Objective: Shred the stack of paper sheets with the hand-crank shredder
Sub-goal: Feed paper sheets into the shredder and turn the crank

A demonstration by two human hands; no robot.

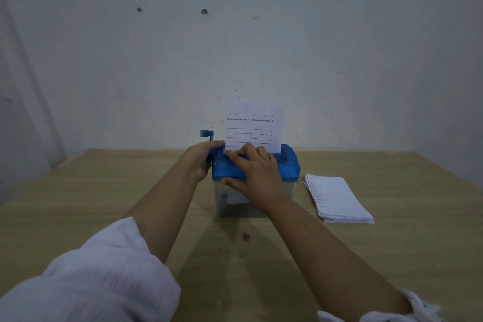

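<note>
- The shredder (285, 165) stands on the counter (104, 178) close before the wall (261, 34), a sheet (253, 125) upright in it.
- The paper stack (337, 198) lies just right, a narrow gap between.
- Left and near counter offer passage.

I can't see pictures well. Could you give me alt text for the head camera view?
A person steadies a blue-lidded shredder on a wooden table, the left hand gripping its end below the crank, the right hand resting on top. One printed sheet stands upright in the shredder, and a stack of paper lies to the right.
</note>
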